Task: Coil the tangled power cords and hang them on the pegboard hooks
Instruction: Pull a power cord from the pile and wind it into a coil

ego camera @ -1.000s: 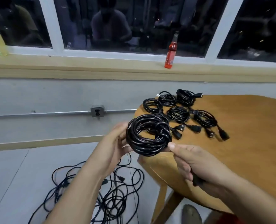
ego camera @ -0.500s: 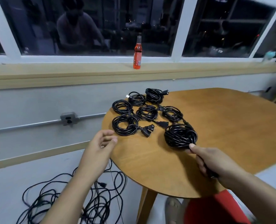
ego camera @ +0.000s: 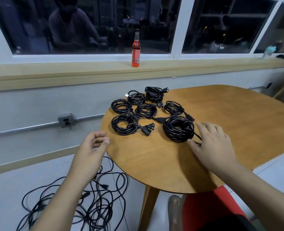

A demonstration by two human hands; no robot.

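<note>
Tabletop [ego camera: 154,157] cord coil [ego camera: 174,130] — likely light, springy; grip across its loops. Right hand [ego camera: 213,144] splayed on it, left hand [ego camera: 89,150] slack, empty.

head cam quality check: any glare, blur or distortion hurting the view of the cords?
Head view: the wide-angle lens bows the window sill. Head view: the night glass mirrors the room, including a seated person. Head view: the right hand casts a soft shadow on the table. Head view: the coiled cords are sharp, with small glossy highlights.
</note>
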